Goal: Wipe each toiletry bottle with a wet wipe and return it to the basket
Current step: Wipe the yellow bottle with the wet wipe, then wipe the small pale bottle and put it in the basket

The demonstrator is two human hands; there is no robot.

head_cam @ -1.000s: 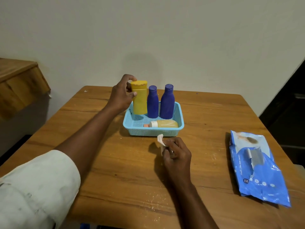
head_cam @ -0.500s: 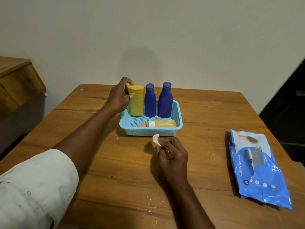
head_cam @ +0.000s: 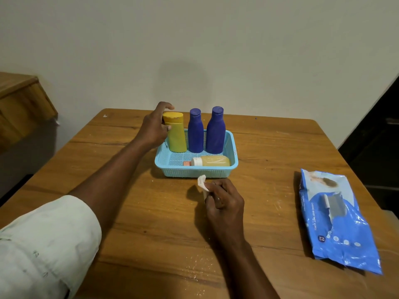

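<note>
A light blue mesh basket (head_cam: 234, 147) sits mid-table. In its back row stand a yellow bottle (head_cam: 177, 137) at the left and two dark blue bottles (head_cam: 195, 134) (head_cam: 215, 132) beside it. A small amber bottle (head_cam: 212, 161) with a white cap lies on its side along the front. My left hand (head_cam: 153, 128) wraps the yellow bottle's upper part, thumb on its side, fingers curled behind the cap. Just in front of the basket, my right hand (head_cam: 223, 203) rests on the table, pinching a crumpled white wet wipe (head_cam: 202, 184).
A blue pack of wet wipes (head_cam: 336, 221) lies flat on the wooden table (head_cam: 151, 234) at the right. A wooden shelf (head_cam: 19, 104) juts out at the far left. The wall is close behind the table's far edge.
My left hand has lowered the yellow bottle down into the basket's back left corner, where it now stands. My right hand has stayed put with the wipe.
</note>
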